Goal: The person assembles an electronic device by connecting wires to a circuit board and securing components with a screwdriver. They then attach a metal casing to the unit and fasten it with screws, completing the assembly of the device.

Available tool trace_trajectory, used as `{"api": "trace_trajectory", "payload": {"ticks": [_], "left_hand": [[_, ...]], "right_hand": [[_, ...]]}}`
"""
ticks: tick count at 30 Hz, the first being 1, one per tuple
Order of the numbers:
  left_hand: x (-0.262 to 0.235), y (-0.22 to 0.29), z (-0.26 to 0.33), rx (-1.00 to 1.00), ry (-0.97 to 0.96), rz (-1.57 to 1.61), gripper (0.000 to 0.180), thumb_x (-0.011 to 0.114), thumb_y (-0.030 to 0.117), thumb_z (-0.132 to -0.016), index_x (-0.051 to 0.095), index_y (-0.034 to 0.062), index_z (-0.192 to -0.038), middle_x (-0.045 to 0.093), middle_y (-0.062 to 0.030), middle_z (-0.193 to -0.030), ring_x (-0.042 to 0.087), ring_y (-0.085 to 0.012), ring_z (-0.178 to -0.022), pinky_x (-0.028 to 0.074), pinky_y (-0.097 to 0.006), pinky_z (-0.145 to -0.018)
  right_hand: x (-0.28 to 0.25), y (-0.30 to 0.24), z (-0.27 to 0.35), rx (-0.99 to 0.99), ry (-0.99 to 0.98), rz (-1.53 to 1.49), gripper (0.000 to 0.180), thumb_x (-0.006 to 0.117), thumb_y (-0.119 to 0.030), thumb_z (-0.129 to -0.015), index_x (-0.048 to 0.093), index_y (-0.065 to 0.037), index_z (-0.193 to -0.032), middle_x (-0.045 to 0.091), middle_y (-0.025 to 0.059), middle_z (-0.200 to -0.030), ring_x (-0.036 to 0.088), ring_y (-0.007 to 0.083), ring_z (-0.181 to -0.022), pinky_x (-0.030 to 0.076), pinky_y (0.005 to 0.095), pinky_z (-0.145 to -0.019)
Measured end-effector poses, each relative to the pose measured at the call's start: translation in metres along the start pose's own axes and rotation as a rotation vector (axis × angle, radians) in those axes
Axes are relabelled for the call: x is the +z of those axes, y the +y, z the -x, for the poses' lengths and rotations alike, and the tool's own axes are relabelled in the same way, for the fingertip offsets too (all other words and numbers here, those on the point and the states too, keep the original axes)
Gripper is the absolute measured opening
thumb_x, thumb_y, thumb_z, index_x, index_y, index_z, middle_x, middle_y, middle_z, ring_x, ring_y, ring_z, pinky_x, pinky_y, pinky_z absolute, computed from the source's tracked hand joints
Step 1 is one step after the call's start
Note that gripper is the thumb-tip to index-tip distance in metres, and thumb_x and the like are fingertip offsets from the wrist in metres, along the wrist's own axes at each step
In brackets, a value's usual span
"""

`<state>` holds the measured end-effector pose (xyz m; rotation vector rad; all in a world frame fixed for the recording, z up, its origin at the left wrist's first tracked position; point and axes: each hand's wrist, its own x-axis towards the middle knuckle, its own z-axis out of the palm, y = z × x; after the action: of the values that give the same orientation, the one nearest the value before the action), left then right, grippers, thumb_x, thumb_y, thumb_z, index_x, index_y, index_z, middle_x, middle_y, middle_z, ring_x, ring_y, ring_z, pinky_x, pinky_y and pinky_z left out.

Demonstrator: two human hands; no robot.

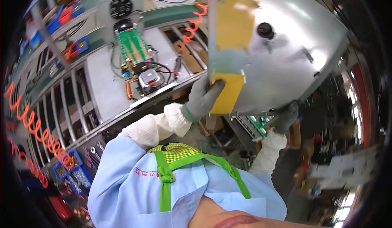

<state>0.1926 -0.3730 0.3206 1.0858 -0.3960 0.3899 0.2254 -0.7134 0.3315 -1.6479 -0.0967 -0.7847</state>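
A large silver sheet-metal panel [286,65] is held up in front of me on the right. It carries a yellow patch [236,22] above and another yellow patch [229,93] below, plus a round black fitting [266,30]. My left hand [204,99], in a grey glove, is closed on the panel's left edge, its thumb on the lower patch. At the bottom edge my right hand [287,117], also gloved, grips the panel; its fingers are partly hidden. Left of the panel, an open assembly with a green circuit board [132,44] and a boxy metal part [149,78] rests on a pale plate.
A roller conveyor [63,105] runs under the pale plate [102,85]. Orange coiled hoses [45,136] hang at the left and beside the panel. Blue bins of small parts [75,171] stand lower left, near several hand tools. Another green board [255,126] shows below the panel.
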Motion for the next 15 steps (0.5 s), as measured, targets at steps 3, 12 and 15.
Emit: {"api": "trace_trajectory", "payload": {"ticks": [3, 12, 15], "left_hand": [[-0.038, 0.002, 0.022, 0.001, 0.086, -0.084, 0.029, 0.054, 0.011, -0.097, 0.054, 0.0006, -0.124, 0.062, -0.0044, -0.11, 0.055, -0.0122, -0.099, 0.046, -0.029, -0.088], [-0.189, 0.043, 0.007, -0.518, 0.348, -0.199, 0.051, 0.053, 0.037, -0.099, 0.05, -0.0037, -0.13, 0.061, -0.009, -0.116, 0.056, -0.0166, -0.11, 0.045, -0.031, -0.095], [-0.245, 0.035, -0.007, -0.511, 0.291, -0.254, 0.048, 0.053, 0.036, -0.098, 0.053, -0.0027, -0.127, 0.064, -0.0109, -0.113, 0.064, -0.0183, -0.096, 0.052, -0.031, -0.084]], "right_hand": [[0.075, 0.022, -0.041, -0.238, -0.042, 0.216, 0.038, 0.051, -0.035, -0.099, 0.062, 0.0, -0.089, 0.053, -0.001, -0.07, 0.047, 0.0111, -0.061, 0.037, 0.0284, -0.055], [0.272, 0.089, -0.079, -0.41, -0.397, 0.525, 0.045, 0.05, -0.05, -0.096, 0.066, -0.008, -0.09, 0.063, 0.0189, -0.073, 0.061, 0.0377, -0.067, 0.045, 0.0447, -0.059], [0.314, 0.106, -0.083, -0.301, -0.598, 0.683, 0.051, 0.045, -0.054, -0.096, 0.066, -0.008, -0.096, 0.065, 0.0224, -0.084, 0.062, 0.0449, -0.082, 0.047, 0.0515, -0.068]]}}
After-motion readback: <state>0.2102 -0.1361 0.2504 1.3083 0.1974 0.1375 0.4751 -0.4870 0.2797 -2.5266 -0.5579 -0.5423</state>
